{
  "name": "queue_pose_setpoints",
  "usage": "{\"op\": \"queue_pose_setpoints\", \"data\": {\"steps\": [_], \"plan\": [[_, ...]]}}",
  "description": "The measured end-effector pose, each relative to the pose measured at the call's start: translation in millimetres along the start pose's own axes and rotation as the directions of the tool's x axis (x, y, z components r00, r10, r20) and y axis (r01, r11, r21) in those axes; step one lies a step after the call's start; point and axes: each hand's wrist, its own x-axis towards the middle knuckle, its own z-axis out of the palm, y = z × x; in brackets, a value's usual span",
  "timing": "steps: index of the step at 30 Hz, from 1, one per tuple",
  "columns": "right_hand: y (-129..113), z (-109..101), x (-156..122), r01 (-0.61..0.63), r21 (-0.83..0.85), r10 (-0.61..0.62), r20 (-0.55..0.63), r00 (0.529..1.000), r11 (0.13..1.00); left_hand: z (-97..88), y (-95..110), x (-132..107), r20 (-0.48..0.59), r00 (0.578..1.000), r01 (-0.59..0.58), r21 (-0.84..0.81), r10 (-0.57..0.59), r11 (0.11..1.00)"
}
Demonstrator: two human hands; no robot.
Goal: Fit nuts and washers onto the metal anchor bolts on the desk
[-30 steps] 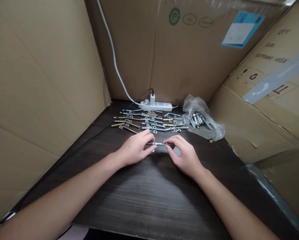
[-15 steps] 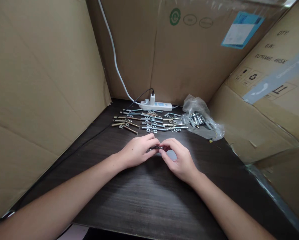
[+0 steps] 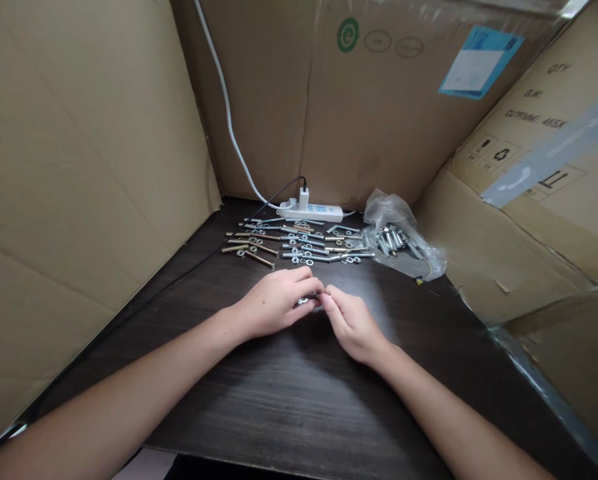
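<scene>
The dark wood-grained desk [image 3: 299,407] runs from the near edge back under both forearms. Over its middle, the left hand [image 3: 279,300] and the right hand [image 3: 353,327] meet at their fingertips. The left fingers are curled with a narrow gap to the thumb, gripping a small metal part [image 3: 315,295], mostly hidden between the hands. The right fingers are closed in a tight pinch at its right end; how much of it they cover cannot be told. A bright metal piece [image 3: 303,301] shows in the left hand's gap, whether held or lying below is unclear.

Just beyond lie rows of bolts [image 3: 306,250], silvery and brassy, with nuts and washers among them. To their right, a clear plastic bag [image 3: 431,257] holds more silvery fasteners [image 3: 391,240]. Behind the rows sits a white power strip [image 3: 323,213], backed by a cardboard box [image 3: 379,120].
</scene>
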Motion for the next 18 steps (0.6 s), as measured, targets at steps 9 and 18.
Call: {"op": "queue_pose_setpoints", "data": {"steps": [9, 18], "plan": [[25.5, -11.1, 7.5, -0.094, 0.414, 0.184, -0.182, 0.966, 0.905, 2.2, -20.9, -2.1, 0.065, 0.984, 0.171, -0.055, -0.168, 0.984], [24.1, -9.5, 9.6, -0.124, 0.512, 0.236, -0.159, 0.959, 0.850, 6.9, -27.5, -2.9, 0.185, 0.980, 0.081, -0.003, -0.079, 0.997]]}}
